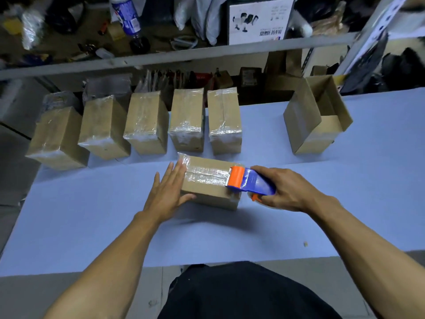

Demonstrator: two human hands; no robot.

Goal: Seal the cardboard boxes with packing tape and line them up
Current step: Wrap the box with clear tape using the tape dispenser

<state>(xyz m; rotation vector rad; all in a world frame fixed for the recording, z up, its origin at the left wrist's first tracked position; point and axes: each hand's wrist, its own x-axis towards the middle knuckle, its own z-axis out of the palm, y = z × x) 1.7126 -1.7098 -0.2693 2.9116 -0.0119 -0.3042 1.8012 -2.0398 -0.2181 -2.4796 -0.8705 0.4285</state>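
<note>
A small cardboard box (207,196) lies in the middle of the blue table (92,215), with a strip of clear tape along its top. My left hand (166,192) presses flat against the box's left end, fingers straight. My right hand (282,189) grips a blue tape dispenser (253,181) whose orange roller sits on the box's right top edge. Behind, several taped boxes (147,123) stand in a row. An open, untaped box (308,120) stands at the right.
A grey shelf rail (184,56) runs across behind the row, with cluttered goods, a bottle (127,17) and a white printed carton (259,19) on it. A small scrap (305,244) lies on the table at the right. My dark clothing (241,293) fills the bottom edge.
</note>
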